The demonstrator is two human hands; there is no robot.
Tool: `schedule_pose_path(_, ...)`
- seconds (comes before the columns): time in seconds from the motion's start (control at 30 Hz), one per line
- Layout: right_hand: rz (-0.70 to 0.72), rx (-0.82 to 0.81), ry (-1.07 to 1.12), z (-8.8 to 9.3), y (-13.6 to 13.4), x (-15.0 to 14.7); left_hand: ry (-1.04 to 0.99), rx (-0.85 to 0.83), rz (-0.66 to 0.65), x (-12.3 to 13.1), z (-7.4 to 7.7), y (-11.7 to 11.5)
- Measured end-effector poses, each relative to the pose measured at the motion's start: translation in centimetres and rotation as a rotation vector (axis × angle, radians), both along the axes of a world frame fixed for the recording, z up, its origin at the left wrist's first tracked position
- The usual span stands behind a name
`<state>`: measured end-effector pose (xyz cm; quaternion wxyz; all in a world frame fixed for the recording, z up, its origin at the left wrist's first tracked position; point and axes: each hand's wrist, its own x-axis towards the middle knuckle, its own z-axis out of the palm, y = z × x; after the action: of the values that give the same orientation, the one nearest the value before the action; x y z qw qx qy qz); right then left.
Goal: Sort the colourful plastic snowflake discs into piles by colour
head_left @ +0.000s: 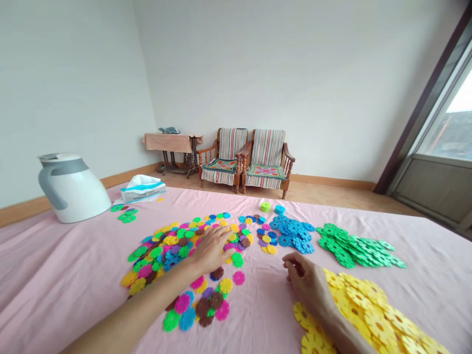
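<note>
A mixed pile of small, flower-shaped plastic discs (157, 252) in many colours lies left of centre. My left hand (212, 250) rests over its right part, fingers stretched out and palm down. To the right, my right hand (305, 279) is curled with thumb and fingers together; whether a disc sits inside is hidden. Beside and below that hand spreads a heap of yellow discs (378, 324). Just beyond it are blue discs (294, 233), with green discs (356, 246) farther right. A few loose discs, among them a pink one (239, 278), lie between my hands.
A pink cloth (263, 314) covers the table. At the left stand a white and grey jug (79, 189) and a tissue pack (143, 191). Light green discs (265, 207) are stacked at the far side. Two wooden chairs (266, 172) stand by the wall.
</note>
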<state>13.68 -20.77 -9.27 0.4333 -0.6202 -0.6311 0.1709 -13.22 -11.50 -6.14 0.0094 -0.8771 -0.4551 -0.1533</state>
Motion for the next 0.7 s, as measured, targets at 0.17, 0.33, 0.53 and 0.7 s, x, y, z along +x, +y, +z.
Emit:
schedule_pose_path(0.17, 0.005, -0.007, 0.001, 0.2, 0.1, -0.1, -0.011, -0.056, -0.159, 6.0, 0.2, 1.2)
schedule_pose_path(0.33, -0.001, 0.024, 0.012, 0.3, 0.0, -0.3, 0.038, -0.13, -0.198, 9.8, 0.8, 4.2)
schedule_pose_path(0.53, 0.001, 0.05, -0.009, 0.9, -0.1, -0.7, 0.166, -0.292, -0.191, 12.1, 0.4, 7.3)
schedule_pose_path(0.7, -0.019, 0.051, -0.041, 1.1, -0.2, -0.9, 0.163, -0.244, -0.139, 13.4, -0.1, 7.9)
